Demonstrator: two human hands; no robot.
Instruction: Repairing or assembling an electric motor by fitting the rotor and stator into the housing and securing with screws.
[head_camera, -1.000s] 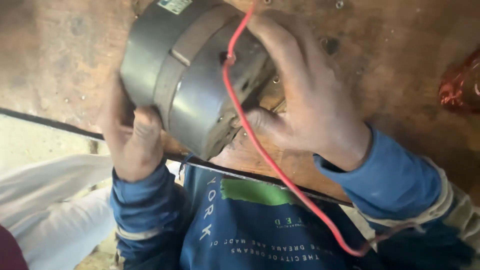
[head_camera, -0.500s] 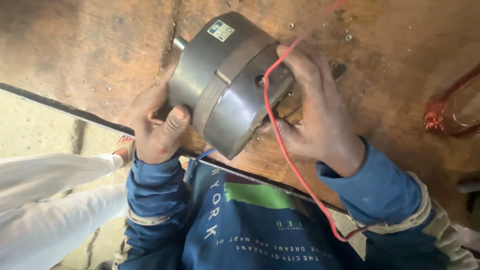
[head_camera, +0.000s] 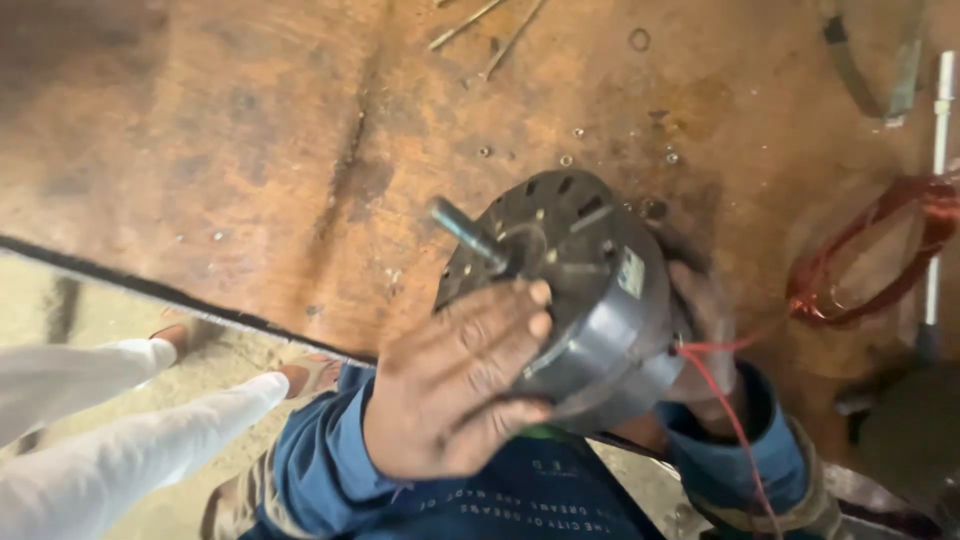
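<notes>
Fingers (head_camera: 505, 325) of my left hand (head_camera: 455, 395) lie pressed together, flat against the motor's (head_camera: 580, 290) near face. My right hand (head_camera: 705, 330) cups the motor from behind; whether those fingers are spread I cannot tell. I hold the motor tilted above the rusty bench (head_camera: 250, 150), its long axis running along the shaft (head_camera: 465, 232), which points up and left. It is a grey metal drum with a slotted end cover. A red wire (head_camera: 725, 410) leaves its lower right. A red coil (head_camera: 870, 250) lies right of the motor.
</notes>
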